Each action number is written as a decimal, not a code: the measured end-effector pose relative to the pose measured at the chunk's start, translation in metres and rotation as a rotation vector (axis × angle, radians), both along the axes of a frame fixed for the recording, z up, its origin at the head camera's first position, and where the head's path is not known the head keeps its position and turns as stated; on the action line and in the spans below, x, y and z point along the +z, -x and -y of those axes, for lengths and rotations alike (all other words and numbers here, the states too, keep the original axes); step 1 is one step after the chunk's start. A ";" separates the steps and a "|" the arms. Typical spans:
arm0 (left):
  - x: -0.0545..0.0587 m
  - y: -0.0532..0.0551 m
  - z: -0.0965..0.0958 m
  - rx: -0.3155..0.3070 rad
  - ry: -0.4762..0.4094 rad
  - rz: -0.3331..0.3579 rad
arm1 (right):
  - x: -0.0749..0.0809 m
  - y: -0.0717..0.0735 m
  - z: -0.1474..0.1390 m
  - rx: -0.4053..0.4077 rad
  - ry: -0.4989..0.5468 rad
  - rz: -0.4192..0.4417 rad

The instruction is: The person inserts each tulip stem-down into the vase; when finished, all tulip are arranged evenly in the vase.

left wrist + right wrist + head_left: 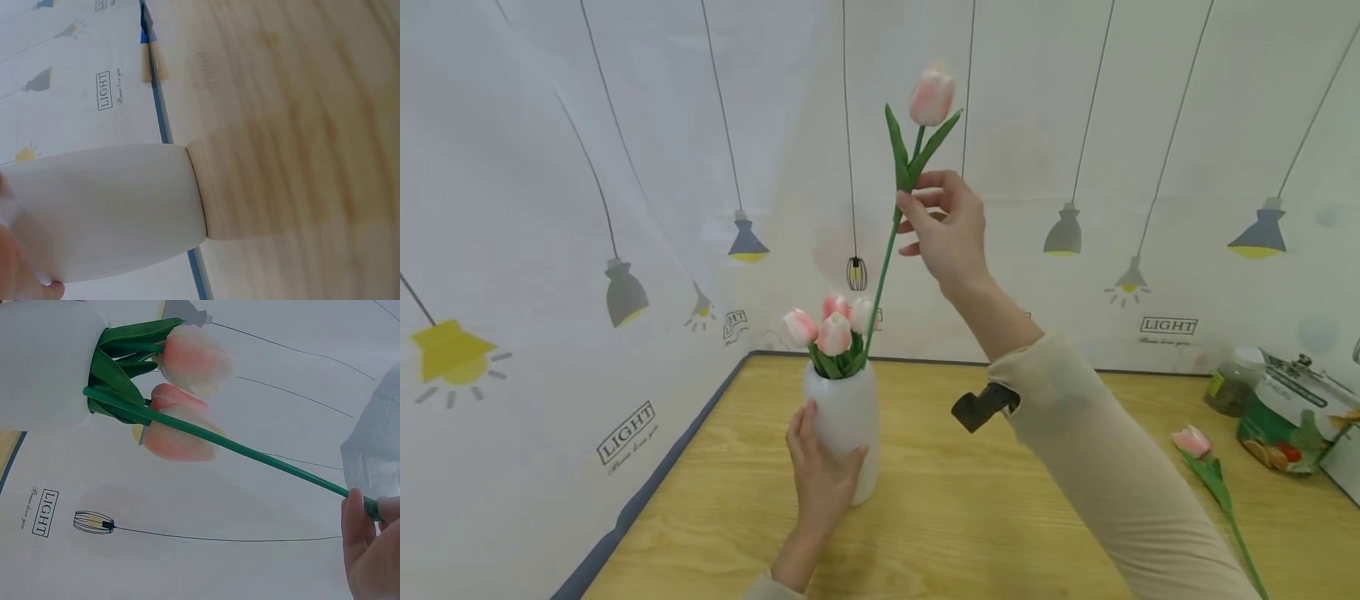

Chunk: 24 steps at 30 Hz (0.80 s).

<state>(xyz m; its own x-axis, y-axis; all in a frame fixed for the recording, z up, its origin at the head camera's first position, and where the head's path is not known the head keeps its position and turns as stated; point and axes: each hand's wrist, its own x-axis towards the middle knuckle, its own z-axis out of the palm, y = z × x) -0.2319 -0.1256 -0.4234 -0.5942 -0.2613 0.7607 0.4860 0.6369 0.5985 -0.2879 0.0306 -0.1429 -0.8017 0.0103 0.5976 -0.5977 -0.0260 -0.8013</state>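
A white vase (848,408) stands upright on the wooden table, holding several pink and white tulips (834,333) with green leaves. My left hand (822,479) grips the vase's side, fingers on one side and thumb on the other; in the left wrist view the vase (119,209) has its base on the tabletop. High above it, my right hand (951,233) pinches a single tulip (932,98) by the stem, just under its leaves. The long green stem (231,445) slants down so that its lower end is at the vase's rim; whether it is inside, I cannot tell.
Another pink tulip (1192,442) lies on the table at the right. Behind it are a lidded jar (1234,383) and a green and white container (1288,417). A wall covering (1030,158) printed with lamps borders the table (940,508) at the back and left.
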 end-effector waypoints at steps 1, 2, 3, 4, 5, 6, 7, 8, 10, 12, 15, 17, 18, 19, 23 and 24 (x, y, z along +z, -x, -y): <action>0.000 0.000 0.000 0.000 0.004 -0.007 | 0.000 0.000 0.001 0.003 0.004 -0.008; 0.000 0.001 0.000 -0.004 0.003 -0.013 | 0.001 -0.001 0.003 0.008 0.007 -0.018; 0.001 0.001 0.000 -0.007 0.000 -0.015 | 0.001 0.000 0.004 0.014 0.011 -0.025; 0.001 0.001 0.000 -0.010 -0.003 -0.017 | 0.001 0.000 0.005 0.019 0.013 -0.030; 0.002 0.001 0.000 -0.014 -0.006 -0.018 | 0.002 0.001 0.007 0.023 0.009 -0.033; 0.002 0.001 0.000 -0.017 -0.008 -0.017 | 0.002 0.001 0.008 0.025 -0.003 -0.033; 0.002 0.001 0.000 -0.018 -0.011 -0.015 | 0.002 0.001 0.009 0.025 -0.022 -0.035; 0.001 0.001 -0.001 -0.018 -0.012 -0.012 | 0.001 0.002 0.010 0.025 -0.048 -0.036; 0.001 0.001 -0.001 -0.014 -0.008 -0.007 | -0.003 0.003 0.011 0.025 -0.118 -0.036; 0.001 0.001 -0.001 -0.008 -0.006 -0.005 | -0.009 0.004 0.012 0.034 -0.196 -0.027; 0.002 0.001 -0.001 0.001 0.000 -0.007 | -0.024 0.006 0.013 0.070 -0.289 0.002; 0.002 0.001 -0.002 0.009 0.000 -0.005 | -0.037 0.006 0.013 0.101 -0.336 0.035; 0.003 0.001 -0.002 0.014 0.004 0.000 | -0.045 0.006 0.013 0.115 -0.356 0.050; 0.003 0.002 -0.002 0.020 0.007 0.003 | -0.053 0.006 0.013 0.126 -0.376 0.065; 0.004 0.002 -0.005 0.023 0.001 0.029 | -0.085 0.006 0.012 0.135 -0.430 0.112; 0.004 0.002 -0.006 0.023 -0.003 0.036 | -0.093 0.006 0.011 0.132 -0.444 0.122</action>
